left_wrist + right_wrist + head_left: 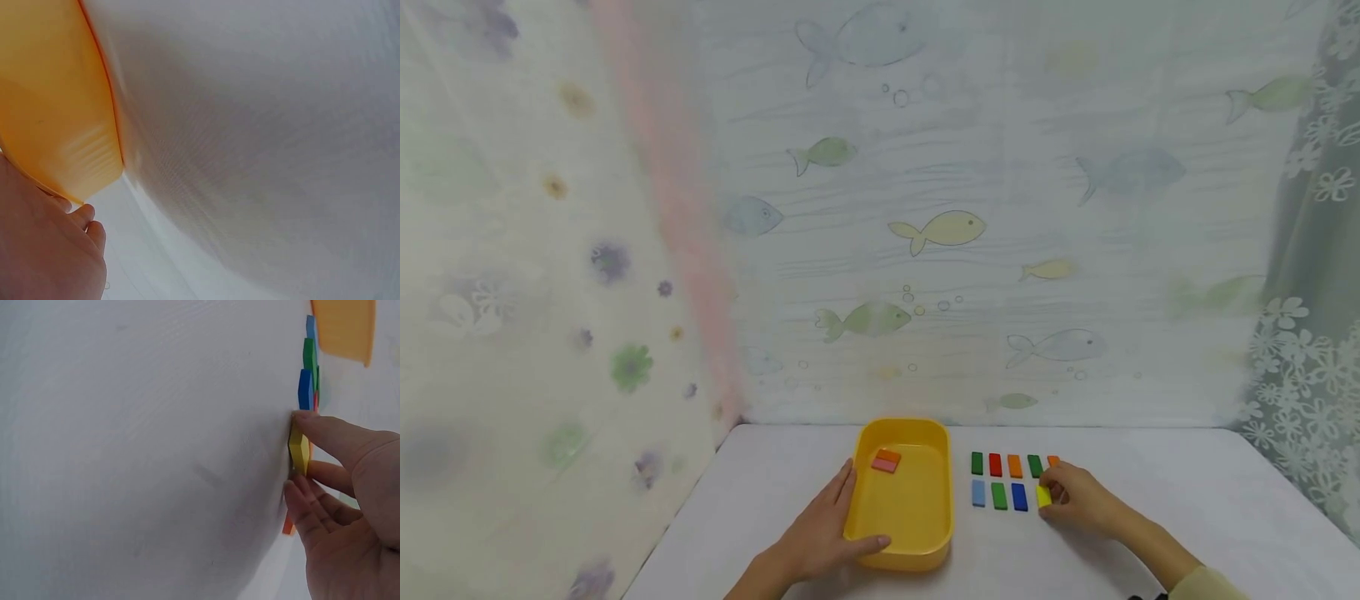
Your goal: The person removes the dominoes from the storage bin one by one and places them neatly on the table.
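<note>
A yellow plastic bin [915, 517] stands on the table, and my left hand [823, 533] holds it by its left side, fingers along the outer wall and thumb over the near rim. In the left wrist view, that hand's fingertips [95, 231] lie right at the bin's edge. Inside the bin lie an orange block [889, 456] and a pink block [883, 466]. My right hand [1077, 498] pinches a yellow block [1043, 496] at the right end of the nearer row; the right wrist view shows this yellow block [299, 449] between thumb and fingers, close to the table surface.
Left of the yellow block lie a light blue block [978, 493], a green block [999, 496] and a dark blue block [1019, 497]. The farther row holds several blocks, including a red one [996, 465]. A fish-patterned curtain [955, 333] hangs behind the white table [1150, 467].
</note>
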Tool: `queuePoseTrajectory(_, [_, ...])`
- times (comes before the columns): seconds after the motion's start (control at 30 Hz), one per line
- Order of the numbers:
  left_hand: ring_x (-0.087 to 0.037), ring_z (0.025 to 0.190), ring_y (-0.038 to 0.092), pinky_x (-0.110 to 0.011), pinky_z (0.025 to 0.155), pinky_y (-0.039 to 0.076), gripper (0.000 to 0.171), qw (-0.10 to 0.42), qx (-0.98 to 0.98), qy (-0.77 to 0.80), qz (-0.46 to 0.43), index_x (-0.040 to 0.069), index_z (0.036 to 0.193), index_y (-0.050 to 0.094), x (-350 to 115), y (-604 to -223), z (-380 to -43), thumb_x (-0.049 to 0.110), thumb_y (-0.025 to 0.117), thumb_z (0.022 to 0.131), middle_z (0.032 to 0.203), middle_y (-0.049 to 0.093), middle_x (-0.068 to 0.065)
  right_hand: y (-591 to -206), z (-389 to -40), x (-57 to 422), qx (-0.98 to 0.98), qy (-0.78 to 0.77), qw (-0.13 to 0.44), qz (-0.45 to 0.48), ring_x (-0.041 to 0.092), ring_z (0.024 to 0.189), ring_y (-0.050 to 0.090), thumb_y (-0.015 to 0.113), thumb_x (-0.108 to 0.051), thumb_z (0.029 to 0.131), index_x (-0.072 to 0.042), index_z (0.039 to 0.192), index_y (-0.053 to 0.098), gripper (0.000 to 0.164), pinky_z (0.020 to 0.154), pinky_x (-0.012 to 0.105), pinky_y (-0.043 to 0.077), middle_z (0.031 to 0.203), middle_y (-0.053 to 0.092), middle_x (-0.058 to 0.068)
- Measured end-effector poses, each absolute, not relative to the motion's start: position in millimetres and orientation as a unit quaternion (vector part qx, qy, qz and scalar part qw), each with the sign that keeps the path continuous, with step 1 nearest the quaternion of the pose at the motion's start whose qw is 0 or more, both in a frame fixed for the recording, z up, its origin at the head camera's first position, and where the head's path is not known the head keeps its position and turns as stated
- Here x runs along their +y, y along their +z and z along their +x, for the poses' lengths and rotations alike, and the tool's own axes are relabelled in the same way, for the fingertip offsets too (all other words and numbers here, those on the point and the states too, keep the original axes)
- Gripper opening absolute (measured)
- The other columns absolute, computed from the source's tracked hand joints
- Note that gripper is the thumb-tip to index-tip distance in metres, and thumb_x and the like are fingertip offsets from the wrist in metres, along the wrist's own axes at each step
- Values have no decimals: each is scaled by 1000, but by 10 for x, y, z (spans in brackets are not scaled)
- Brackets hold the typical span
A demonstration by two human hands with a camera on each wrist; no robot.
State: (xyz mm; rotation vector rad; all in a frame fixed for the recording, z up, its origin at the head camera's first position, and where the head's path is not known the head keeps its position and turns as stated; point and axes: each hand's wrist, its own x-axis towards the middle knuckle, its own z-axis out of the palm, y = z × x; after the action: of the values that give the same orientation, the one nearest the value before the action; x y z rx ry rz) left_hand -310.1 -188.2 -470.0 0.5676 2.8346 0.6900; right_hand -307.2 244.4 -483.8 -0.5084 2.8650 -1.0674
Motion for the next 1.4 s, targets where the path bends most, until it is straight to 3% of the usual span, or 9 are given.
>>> queuePoseTrajectory(0.47, [-37, 150, 33, -62, 116, 33, 120, 83, 950, 230, 192, 5, 164, 13, -1891, -4686, -3072, 79, 61, 83, 171, 14, -15, -4858, -3102, 2444, 925, -339, 33, -167, 14, 79, 50, 82, -18, 87, 4, 113, 66, 37, 66, 23, 48, 90, 56, 3])
queuePoseTrajectory(0.63, [-36, 151, 31, -61, 117, 32, 120, 91, 951, 230, 184, 8, 165, 12, -1867, -4695, -3085, 81, 59, 83, 171, 12, -14, -4759, -3074, 2442, 922, -341, 36, -178, 14, 82, 54, 79, -22, 90, 6, 114, 66, 39, 66, 23, 50, 103, 63, 14])
queuePoseTrajectory(0.87, [-39, 150, 32, -63, 116, 32, 120, 86, 950, 234, 190, 4, 164, 12, -1884, -4680, -3052, 78, 61, 84, 171, 13, -16, -4509, -3044, 2349, 918, -323, 5, -231, 16, 90, 57, 74, -25, 95, 2, 116, 66, 35, 74, 29, 55, 107, 64, 6])
queuePoseTrajectory(1.03, [-38, 151, 31, -62, 117, 32, 120, 82, 950, 233, 189, 6, 165, 12, -1896, -4687, -3059, 79, 61, 83, 171, 12, -15, -4314, -3027, 2152, 907, -330, -18, -260, 21, 93, 59, 72, -28, 97, -3, 117, 67, 33, 79, 33, 57, 108, 65, 2])
queuePoseTrajectory(1.2, [-37, 150, 31, -62, 117, 32, 121, 89, 951, 230, 185, 8, 165, 11, -1887, -4710, -3089, 81, 60, 82, 171, 12, -14, -4167, -3031, 1889, 897, -337, -12, -286, 15, 94, 58, 69, -31, 99, -7, 119, 67, 31, 78, 26, 55, 109, 62, -3])
queuePoseTrajectory(1.3, [-36, 151, 31, -62, 117, 32, 121, 87, 951, 227, 189, 8, 165, 11, -1882, -4706, -3102, 81, 59, 82, 171, 12, -13, -4116, -3043, 1717, 892, -336, -15, -302, 11, 94, 56, 67, -34, 100, -8, 122, 66, 35, 79, 29, 56, 112, 61, -2])
queuePoseTrajectory(1.4, [-36, 150, 32, -61, 117, 33, 121, 85, 952, 225, 190, 7, 165, 12, -1888, -4711, -3108, 82, 59, 82, 171, 13, -14, -4103, -3067, 1526, 888, -337, -12, -314, 17, 100, 58, 66, -36, 101, -6, 127, 64, 39, 84, 34, 57, 120, 61, 3])
